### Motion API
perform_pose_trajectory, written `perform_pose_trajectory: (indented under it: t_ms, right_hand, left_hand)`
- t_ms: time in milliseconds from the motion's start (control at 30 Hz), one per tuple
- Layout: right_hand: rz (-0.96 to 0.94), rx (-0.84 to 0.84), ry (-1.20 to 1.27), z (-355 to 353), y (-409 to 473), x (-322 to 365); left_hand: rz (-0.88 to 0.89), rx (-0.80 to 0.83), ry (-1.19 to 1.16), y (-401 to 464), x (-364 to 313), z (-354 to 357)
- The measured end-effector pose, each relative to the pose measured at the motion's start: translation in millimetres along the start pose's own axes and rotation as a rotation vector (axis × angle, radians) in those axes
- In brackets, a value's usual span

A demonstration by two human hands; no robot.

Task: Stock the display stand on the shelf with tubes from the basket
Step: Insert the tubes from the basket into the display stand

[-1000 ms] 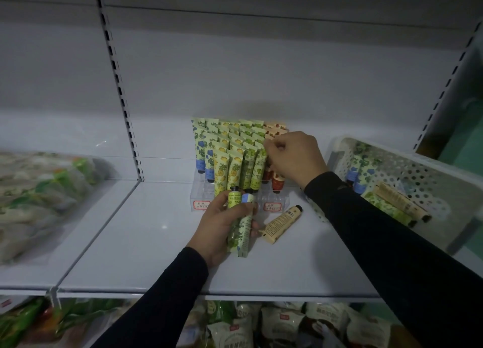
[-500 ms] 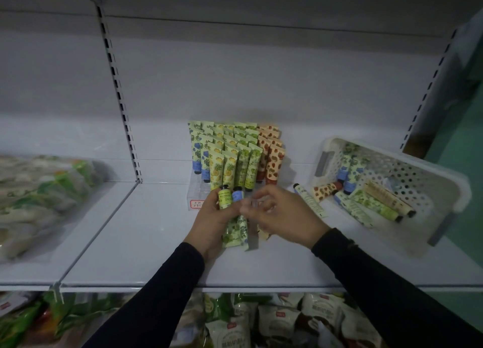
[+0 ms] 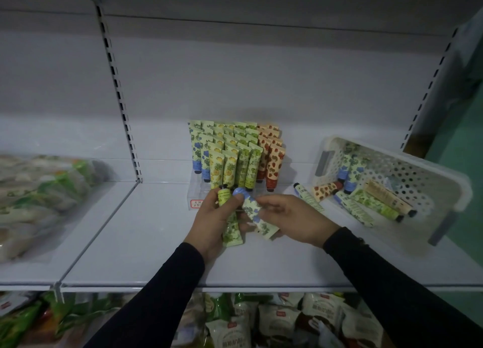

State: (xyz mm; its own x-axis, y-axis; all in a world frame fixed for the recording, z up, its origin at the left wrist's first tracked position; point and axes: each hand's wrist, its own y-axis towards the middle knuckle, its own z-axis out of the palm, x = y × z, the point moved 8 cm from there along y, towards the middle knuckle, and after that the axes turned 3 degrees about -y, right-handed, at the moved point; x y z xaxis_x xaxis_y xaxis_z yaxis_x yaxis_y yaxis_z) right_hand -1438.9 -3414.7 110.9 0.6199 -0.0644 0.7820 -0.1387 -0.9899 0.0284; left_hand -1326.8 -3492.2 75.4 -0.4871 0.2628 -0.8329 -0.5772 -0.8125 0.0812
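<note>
The right hand [image 3: 292, 217] has come back from the display stand [image 3: 235, 159] and now pinches the blue-capped tube [image 3: 257, 213], drawing it out of the left hand [image 3: 217, 217]. The left hand keeps gripping the green tube [image 3: 230, 217]. Probably the blue-capped tube goes next into the stand just beyond the hands; the basket [image 3: 392, 180] stands to their right.

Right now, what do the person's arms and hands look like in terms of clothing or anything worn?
Both arms are covered by long, dark, close-fitting sleeves, plain with no visible markings, ending at the wrists. The left hand and right hand are bare: no gloves. No rings, watch or bracelet can be made out in this dim picture.
</note>
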Motion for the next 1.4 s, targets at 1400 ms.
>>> perform_pose_trajectory:
  t_ms: [1400]
  right_hand:
    - [-0.307, -0.480, -0.484, -21.4, 129.3, 168.4]
  left_hand:
    - [0.077, -0.298, 0.104, 6.0, -67.0, -130.9]
